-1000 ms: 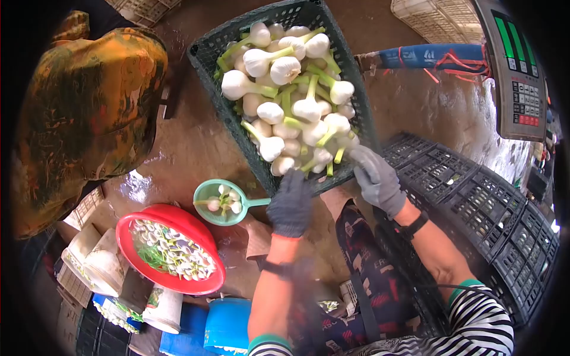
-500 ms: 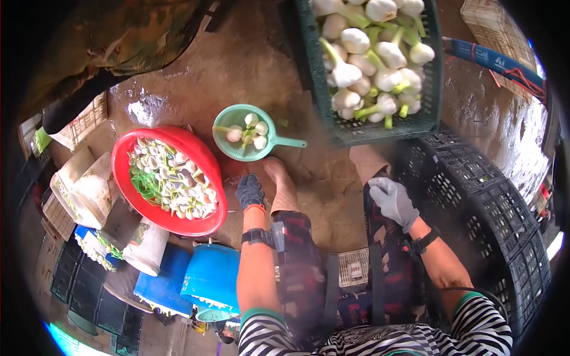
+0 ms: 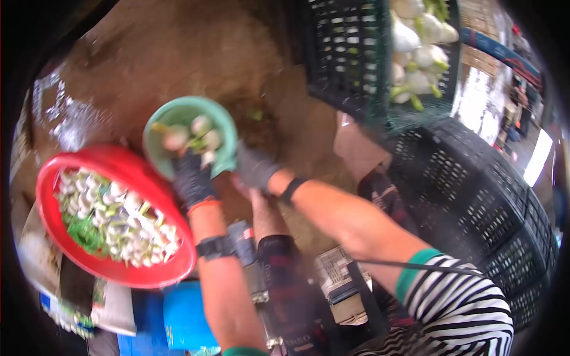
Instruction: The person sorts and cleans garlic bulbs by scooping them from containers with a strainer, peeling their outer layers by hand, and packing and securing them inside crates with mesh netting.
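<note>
Red basin [image 3: 133, 275] of garlic [image 3: 130, 222] beside green strainer [image 3: 189, 107] of bulbs [image 3: 202, 126] in right grip [image 3: 256, 168], left grip [image 3: 193, 178] unclear

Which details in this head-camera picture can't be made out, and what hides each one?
- Head view, left hand: fingertips blurred among the garlic bulbs; their hold is unclear.
- Head view, right hand: blurred at the green colander; its exact grip is unclear.
- Head view, dark green crate: far end cut off by the top edge.
- Head view, red basin: bottom hidden under its heap.
</note>
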Demonstrator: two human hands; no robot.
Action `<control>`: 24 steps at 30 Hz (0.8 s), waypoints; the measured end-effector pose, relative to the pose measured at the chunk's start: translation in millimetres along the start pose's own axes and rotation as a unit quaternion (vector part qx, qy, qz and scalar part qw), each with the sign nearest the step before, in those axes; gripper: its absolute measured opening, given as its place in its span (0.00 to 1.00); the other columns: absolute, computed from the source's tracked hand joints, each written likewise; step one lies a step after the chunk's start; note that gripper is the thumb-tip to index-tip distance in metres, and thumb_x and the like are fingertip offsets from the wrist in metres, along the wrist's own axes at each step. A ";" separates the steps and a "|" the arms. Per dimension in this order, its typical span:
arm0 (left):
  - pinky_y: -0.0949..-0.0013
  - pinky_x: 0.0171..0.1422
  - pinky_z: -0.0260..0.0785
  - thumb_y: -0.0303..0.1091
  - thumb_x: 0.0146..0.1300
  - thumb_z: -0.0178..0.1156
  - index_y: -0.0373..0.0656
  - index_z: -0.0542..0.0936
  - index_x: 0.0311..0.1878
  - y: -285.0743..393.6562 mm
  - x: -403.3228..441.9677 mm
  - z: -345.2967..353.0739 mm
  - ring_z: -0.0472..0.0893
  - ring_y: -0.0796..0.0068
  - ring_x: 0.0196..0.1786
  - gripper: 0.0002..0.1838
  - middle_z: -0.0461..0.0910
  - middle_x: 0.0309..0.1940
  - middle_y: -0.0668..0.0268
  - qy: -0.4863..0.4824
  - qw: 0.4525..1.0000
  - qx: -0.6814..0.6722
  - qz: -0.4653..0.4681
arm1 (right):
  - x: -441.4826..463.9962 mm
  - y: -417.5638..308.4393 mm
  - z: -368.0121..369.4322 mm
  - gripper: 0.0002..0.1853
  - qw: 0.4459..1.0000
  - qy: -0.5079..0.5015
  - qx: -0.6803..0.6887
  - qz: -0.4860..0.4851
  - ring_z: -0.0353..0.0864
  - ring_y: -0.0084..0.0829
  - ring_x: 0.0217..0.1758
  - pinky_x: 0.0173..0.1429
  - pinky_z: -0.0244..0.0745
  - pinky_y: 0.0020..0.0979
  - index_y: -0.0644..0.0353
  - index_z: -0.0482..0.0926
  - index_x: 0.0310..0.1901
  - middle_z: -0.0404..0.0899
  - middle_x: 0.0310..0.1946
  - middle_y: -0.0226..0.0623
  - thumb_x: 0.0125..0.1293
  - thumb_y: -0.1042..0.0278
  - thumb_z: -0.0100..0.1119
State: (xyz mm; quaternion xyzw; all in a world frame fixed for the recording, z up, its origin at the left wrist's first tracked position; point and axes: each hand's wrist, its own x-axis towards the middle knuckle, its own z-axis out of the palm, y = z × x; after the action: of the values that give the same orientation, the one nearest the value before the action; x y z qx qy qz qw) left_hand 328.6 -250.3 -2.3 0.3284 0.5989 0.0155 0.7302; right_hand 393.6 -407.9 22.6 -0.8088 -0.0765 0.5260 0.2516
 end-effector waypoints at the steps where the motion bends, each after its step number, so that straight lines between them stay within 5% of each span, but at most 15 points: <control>1: 0.55 0.55 0.67 0.31 0.59 0.57 0.44 0.68 0.58 17.6 10.1 -1.5 0.73 0.63 0.55 0.23 0.73 0.51 0.63 0.004 0.999 0.051 0.018 | 7.5 -0.7 31.6 0.13 0.998 -0.019 -0.014 -0.058 0.77 0.53 0.37 0.41 0.72 0.47 0.61 0.69 0.45 0.79 0.33 0.47 0.60 0.65 0.48; 4: 0.62 0.60 0.65 0.29 0.49 0.63 0.37 0.75 0.51 26.1 24.2 -26.9 0.69 0.54 0.58 0.23 0.74 0.51 0.52 -0.021 0.949 0.284 0.135 | 12.0 -26.9 62.5 0.19 0.994 -0.010 0.106 -0.008 0.78 0.48 0.39 0.45 0.71 0.43 0.59 0.69 0.45 0.78 0.35 0.47 0.58 0.54 0.52; 6: 0.60 0.55 0.68 0.29 0.52 0.59 0.37 0.74 0.49 28.7 21.7 -27.9 0.71 0.54 0.54 0.19 0.75 0.46 0.53 -0.015 0.936 0.311 0.166 | 14.0 -43.3 72.3 0.24 0.980 -0.012 0.197 0.019 0.78 0.45 0.41 0.47 0.70 0.40 0.57 0.69 0.45 0.78 0.36 0.46 0.56 0.46 0.54; 7: 0.58 0.53 0.68 0.28 0.54 0.57 0.37 0.73 0.48 25.9 20.6 -26.7 0.72 0.54 0.53 0.17 0.75 0.45 0.53 0.008 0.966 0.223 0.129 | 6.5 -61.2 41.0 0.24 0.993 -0.044 0.101 0.028 0.78 0.45 0.41 0.47 0.70 0.40 0.57 0.69 0.45 0.78 0.38 0.44 0.55 0.45 0.54; 8: 0.57 0.53 0.67 0.28 0.54 0.55 0.38 0.73 0.45 26.5 5.0 -19.8 0.72 0.54 0.51 0.13 0.75 0.43 0.54 -0.031 0.886 0.423 0.190 | -5.1 -77.3 4.1 0.25 0.996 -0.082 0.005 0.034 0.78 0.44 0.42 0.47 0.70 0.41 0.56 0.70 0.45 0.78 0.39 0.42 0.54 0.44 0.54; 10: 0.55 0.51 0.66 0.26 0.56 0.49 0.40 0.74 0.39 30.9 -31.7 -6.4 0.73 0.56 0.49 0.08 0.75 0.40 0.54 0.005 0.540 0.761 0.359 | -3.5 -47.2 0.8 0.11 0.944 -0.084 -0.231 -0.220 0.75 0.38 0.31 0.37 0.70 0.41 0.57 0.72 0.32 0.75 0.26 0.37 0.62 0.58 0.47; 11: 0.57 0.52 0.65 0.26 0.57 0.48 0.42 0.74 0.39 29.1 -57.6 2.7 0.73 0.56 0.46 0.08 0.75 0.37 0.55 0.035 0.460 0.773 0.435 | -4.3 -32.3 -0.4 0.13 0.882 -0.038 -0.329 -0.336 0.73 0.35 0.26 0.32 0.70 0.41 0.58 0.74 0.25 0.74 0.19 0.35 0.66 0.66 0.44; 12: 0.61 0.47 0.65 0.30 0.53 0.51 0.46 0.75 0.31 24.9 -65.7 5.0 0.74 0.62 0.40 0.04 0.75 0.31 0.57 0.064 0.408 0.779 0.472 | -6.8 -9.3 -16.0 0.10 0.896 -0.032 -0.292 -0.333 0.74 0.35 0.27 0.34 0.70 0.40 0.58 0.73 0.29 0.75 0.21 0.36 0.66 0.65 0.45; 13: 0.62 0.44 0.66 0.31 0.53 0.52 0.47 0.75 0.30 33.2 -94.5 14.8 0.75 0.62 0.38 0.03 0.75 0.30 0.58 0.064 0.416 0.792 0.443 | -17.7 16.3 -31.7 0.08 0.943 -0.067 -0.193 -0.263 0.74 0.34 0.29 0.36 0.70 0.39 0.59 0.72 0.34 0.76 0.23 0.36 0.65 0.65 0.47; 14: 0.61 0.41 0.68 0.29 0.54 0.52 0.46 0.75 0.30 43.7 -111.5 29.5 0.75 0.62 0.36 0.03 0.75 0.28 0.59 0.021 0.434 0.868 0.242 | -23.9 45.1 -43.3 0.08 0.987 -0.102 -0.026 -0.125 0.75 0.34 0.30 0.38 0.70 0.37 0.60 0.72 0.38 0.77 0.25 0.37 0.64 0.64 0.48; 15: 0.63 0.42 0.70 0.29 0.57 0.53 0.40 0.77 0.34 26.7 -123.5 11.9 0.76 0.60 0.35 0.05 0.76 0.29 0.58 0.061 0.590 0.746 0.303 | -30.0 73.2 -53.5 0.11 0.988 -0.107 0.115 0.006 0.75 0.33 0.31 0.41 0.71 0.36 0.60 0.71 0.42 0.77 0.27 0.38 0.63 0.64 0.49; 16: 0.66 0.44 0.70 0.31 0.59 0.55 0.34 0.76 0.45 3.4 -136.5 -1.9 0.76 0.66 0.37 0.13 0.78 0.34 0.59 0.125 0.838 0.468 0.253 | -41.6 99.0 -63.5 0.14 0.979 -0.098 0.167 0.064 0.76 0.33 0.33 0.43 0.71 0.34 0.61 0.70 0.46 0.78 0.30 0.39 0.62 0.63 0.51; 19: 0.68 0.50 0.68 0.39 0.62 0.53 0.33 0.72 0.54 -14.4 -170.2 -41.9 0.78 0.69 0.43 0.21 0.79 0.43 0.57 0.154 0.937 0.299 0.092 | -67.6 132.4 -89.2 0.21 0.973 -0.082 0.168 0.133 0.78 0.32 0.37 0.47 0.71 0.31 0.62 0.70 0.55 0.80 0.34 0.41 0.61 0.62 0.53; 22: 0.72 0.42 0.70 0.30 0.60 0.57 0.35 0.69 0.59 6.3 -214.0 -77.7 0.75 0.77 0.36 0.23 0.78 0.39 0.64 0.183 0.950 0.247 0.055 | -82.8 110.0 -113.8 0.20 0.988 -0.104 -0.041 0.103 0.79 0.34 0.40 0.48 0.71 0.31 0.60 0.70 0.54 0.80 0.35 0.42 0.60 0.62 0.53; 24: 0.74 0.36 0.70 0.30 0.59 0.58 0.35 0.69 0.59 -8.3 -229.9 -120.3 0.76 0.77 0.35 0.24 0.78 0.39 0.63 0.236 0.952 0.193 0.009 | -87.7 86.2 -117.2 0.19 0.989 -0.136 -0.054 0.037 0.79 0.37 0.41 0.48 0.72 0.32 0.59 0.71 0.52 0.80 0.36 0.43 0.60 0.62 0.53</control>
State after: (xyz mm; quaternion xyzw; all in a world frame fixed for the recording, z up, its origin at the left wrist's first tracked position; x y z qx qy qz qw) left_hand 154.2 -297.0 184.3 0.4554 0.7431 -0.0173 0.4900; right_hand 447.5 -554.6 89.3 -0.7443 -0.1083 0.6353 0.1753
